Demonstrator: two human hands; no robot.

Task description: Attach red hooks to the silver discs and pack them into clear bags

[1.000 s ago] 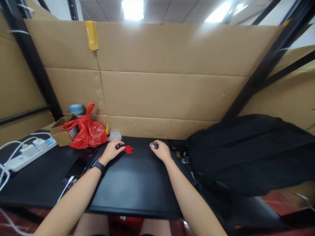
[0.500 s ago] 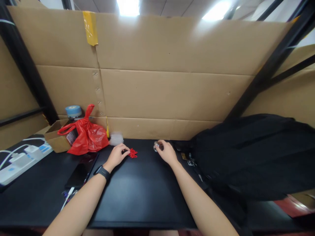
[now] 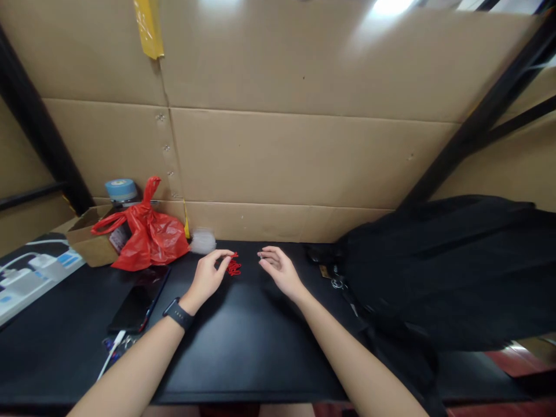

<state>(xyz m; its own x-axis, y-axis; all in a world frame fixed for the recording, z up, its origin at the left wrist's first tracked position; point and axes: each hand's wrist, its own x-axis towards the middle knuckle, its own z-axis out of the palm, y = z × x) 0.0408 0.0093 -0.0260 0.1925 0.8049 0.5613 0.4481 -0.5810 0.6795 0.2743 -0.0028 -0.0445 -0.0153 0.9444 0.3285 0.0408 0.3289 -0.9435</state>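
Note:
My left hand (image 3: 209, 273), with a dark watch (image 3: 179, 313) on its wrist, pinches one end of a thin red cord (image 3: 234, 267) between thumb and fingertips. The rest of the cord hangs or lies in a loose bundle below the fingers. To the right, my right hand (image 3: 280, 271) grips a small silvery metal piece (image 3: 260, 255) between thumb and forefinger. It is too small to tell its exact kind. Both hands are just over the black table (image 3: 243, 341), fingertips facing, a short gap between them.
On the left are a red plastic bag (image 3: 152, 234), a cardboard box (image 3: 93, 240), a phone (image 3: 138, 298), a white power strip (image 3: 41, 281) and a clear plastic container (image 3: 203, 241). A black bag (image 3: 447, 272) covers the right side. Cardboard (image 3: 278, 162) walls off the back.
My right hand has moved left with the silvery piece, off the tabletop. My left hand has lifted an end of the red cord. The view has tipped downward.

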